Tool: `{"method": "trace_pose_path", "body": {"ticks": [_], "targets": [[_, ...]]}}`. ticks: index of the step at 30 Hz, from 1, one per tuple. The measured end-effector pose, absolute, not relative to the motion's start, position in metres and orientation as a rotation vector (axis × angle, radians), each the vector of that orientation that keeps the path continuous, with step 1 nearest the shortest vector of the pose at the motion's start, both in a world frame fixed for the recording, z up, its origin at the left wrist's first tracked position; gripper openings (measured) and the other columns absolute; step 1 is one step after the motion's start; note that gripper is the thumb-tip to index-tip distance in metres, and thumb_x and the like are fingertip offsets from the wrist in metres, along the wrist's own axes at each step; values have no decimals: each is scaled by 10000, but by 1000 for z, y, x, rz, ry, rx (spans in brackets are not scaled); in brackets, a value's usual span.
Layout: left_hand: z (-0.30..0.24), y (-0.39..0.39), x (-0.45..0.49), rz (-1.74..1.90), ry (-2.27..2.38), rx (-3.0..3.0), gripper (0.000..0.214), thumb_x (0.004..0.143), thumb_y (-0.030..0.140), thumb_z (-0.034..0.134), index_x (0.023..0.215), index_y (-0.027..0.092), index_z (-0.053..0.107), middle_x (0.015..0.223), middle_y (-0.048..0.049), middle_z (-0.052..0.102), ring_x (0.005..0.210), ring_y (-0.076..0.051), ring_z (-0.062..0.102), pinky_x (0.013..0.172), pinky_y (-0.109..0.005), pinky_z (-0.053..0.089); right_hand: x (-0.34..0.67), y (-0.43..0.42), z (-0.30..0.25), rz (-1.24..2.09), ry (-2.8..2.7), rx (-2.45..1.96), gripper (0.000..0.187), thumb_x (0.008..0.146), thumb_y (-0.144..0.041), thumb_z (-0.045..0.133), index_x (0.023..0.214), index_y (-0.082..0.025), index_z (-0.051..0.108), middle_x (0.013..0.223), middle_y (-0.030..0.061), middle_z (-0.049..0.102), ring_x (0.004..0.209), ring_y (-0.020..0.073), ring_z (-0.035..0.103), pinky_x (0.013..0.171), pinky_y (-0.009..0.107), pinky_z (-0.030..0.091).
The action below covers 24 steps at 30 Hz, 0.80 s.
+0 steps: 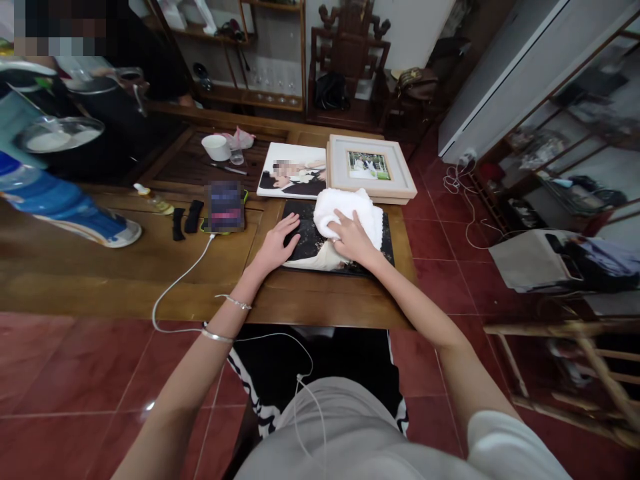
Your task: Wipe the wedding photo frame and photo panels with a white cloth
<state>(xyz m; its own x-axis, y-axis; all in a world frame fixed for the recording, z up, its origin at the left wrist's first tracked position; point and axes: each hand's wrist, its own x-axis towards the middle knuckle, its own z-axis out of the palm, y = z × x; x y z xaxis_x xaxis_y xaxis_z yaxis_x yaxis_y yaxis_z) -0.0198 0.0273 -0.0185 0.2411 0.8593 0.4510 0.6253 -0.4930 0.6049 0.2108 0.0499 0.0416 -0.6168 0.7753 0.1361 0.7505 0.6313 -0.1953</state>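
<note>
A dark photo panel (305, 230) lies on the wooden table in front of me, with a pale dress-like shape printed along its lower part. My left hand (280, 241) rests on the panel's left edge, fingers stretched out and holding nothing. A bunched white towel (345, 207) covers much of the panel's right side. My right hand (354, 239) grips the towel from above and presses it onto the panel, fingers bent into the cloth. Just behind are a white photo panel (295, 170) and, to its right, a framed photo (369, 167) in a pale wooden frame.
Left on the table (100, 280) are a corded phone (225, 207), black straps (193, 217), a small dropper bottle (155, 200), a white cup (216, 147) and a large blue-and-white bottle (70, 203). A person (150, 60) is at the far left. A carved chair (350, 60) stands behind.
</note>
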Motion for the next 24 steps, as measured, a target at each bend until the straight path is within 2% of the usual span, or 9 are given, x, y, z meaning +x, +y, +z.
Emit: {"method": "trace_pose_path", "body": {"ticks": [8,13,15,18,24], "targets": [[-18,27,-20,1095,1393,2212,415,940,372,452,1259,144,588,1382,-136,553,1338,-273,458,1117,-524,359,212,-33,45,327,-2823,-1007,358,729,-72,507,1041,-158,658,1463,151,460,1431,352,253,1104,706,123],[-16,27,-19,1107,1386,2214,412,938,360,454,1242,123,598,1373,-154,557,1336,-268,461,1117,-504,367,217,-79,45,423,-2801,-936,321,725,-87,521,999,-176,661,1458,124,473,1428,342,272,1116,698,128],[-16,26,-19,1103,1388,2213,409,939,364,450,1247,138,597,1377,-143,556,1337,-269,461,1113,-518,367,219,-74,46,446,-2777,-936,333,727,-85,516,1009,-189,659,1436,125,499,1419,314,305,1129,669,148],[-16,26,-20,1093,1383,2216,418,940,373,445,1259,145,589,1384,-139,550,1340,-275,456,1114,-531,359,217,-44,48,423,-2738,-1002,351,739,-90,515,1048,-177,658,1381,173,541,1399,293,349,1138,623,184],[-17,27,-20,1100,1377,2202,430,937,386,455,1268,141,581,1385,-150,547,1346,-291,445,1122,-542,341,201,33,49,290,-2706,-1214,421,790,-96,480,1190,-121,607,1395,230,506,1385,299,370,1118,598,222]]}}
